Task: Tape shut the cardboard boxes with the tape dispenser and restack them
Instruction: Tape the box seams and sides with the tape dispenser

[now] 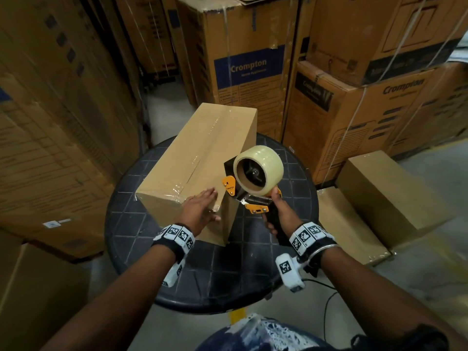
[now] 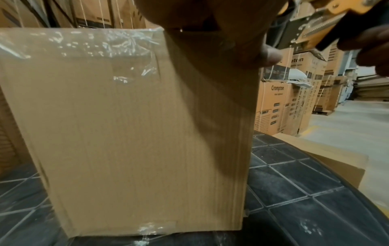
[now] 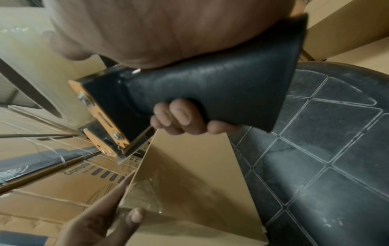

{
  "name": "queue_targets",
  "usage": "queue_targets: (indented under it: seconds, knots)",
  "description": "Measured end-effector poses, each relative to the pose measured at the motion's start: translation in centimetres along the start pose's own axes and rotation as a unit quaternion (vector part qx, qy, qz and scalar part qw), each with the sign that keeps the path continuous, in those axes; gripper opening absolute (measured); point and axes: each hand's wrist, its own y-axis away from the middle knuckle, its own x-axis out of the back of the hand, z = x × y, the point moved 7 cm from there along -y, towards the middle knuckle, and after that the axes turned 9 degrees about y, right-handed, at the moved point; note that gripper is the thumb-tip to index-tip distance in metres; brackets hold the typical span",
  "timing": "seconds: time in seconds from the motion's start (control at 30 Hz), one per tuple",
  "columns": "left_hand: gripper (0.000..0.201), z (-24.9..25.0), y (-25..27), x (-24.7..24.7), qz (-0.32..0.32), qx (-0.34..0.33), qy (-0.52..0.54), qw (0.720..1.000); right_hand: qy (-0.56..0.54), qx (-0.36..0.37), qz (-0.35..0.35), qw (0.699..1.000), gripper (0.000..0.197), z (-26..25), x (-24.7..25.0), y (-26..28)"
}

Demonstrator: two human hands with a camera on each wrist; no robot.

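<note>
Left hand (image 1: 200, 211) flat on box (image 1: 200, 158), right hand (image 1: 277, 214) gripping dispenser (image 1: 255, 178), black table (image 1: 291, 224)

plain boxes counted: 3, one (image 1: 200, 158) on the round table (image 1: 298, 206), two (image 1: 387, 188) (image 1: 347, 224) on the floor right of the table | tape dispensers counted: 1 (image 1: 253, 188), above the table | tape rolls: 1 (image 1: 258, 171) | hands seen: 2 (image 1: 200, 211) (image 1: 278, 214)

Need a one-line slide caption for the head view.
Left hand flat on taped box on round table; right hand grips tape dispenser.
</note>
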Motion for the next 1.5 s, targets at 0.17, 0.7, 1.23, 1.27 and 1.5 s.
queue_targets:
  seconds: [0.17, 0.7, 1.23, 1.27, 1.5]
  knots:
    - [0.069, 0.1, 0.0, -0.1, 0.004, -0.037, -0.026, 0.999, -0.02, 0.003, 0.012, 1.0, 0.106, -0.7, -0.8, 0.2]
    - [0.057, -1.2, -0.2, 0.4, 0.001, -0.104, -0.008, 0.995, -0.03, -0.004, 0.038, 0.999, 0.097, -2.3, -5.0, 1.6]
    - [0.07, -8.6, 7.0, 3.6, -0.118, -0.115, 0.12, 0.979, 0.012, 0.005, 0.006, 1.0, 0.102, -5.3, -9.7, 1.4]
    - [0.07, -9.2, 7.6, 4.1, -0.123, -0.115, 0.129, 0.977, 0.016, 0.003, 0.001, 1.0, 0.102, -5.5, -10.2, 1.2]
    - [0.064, -11.4, 11.9, 8.5, -0.15, -0.108, 0.204, 0.961, 0.029, 0.008, -0.036, 0.999, 0.098, -6.9, -14.0, 0.2]
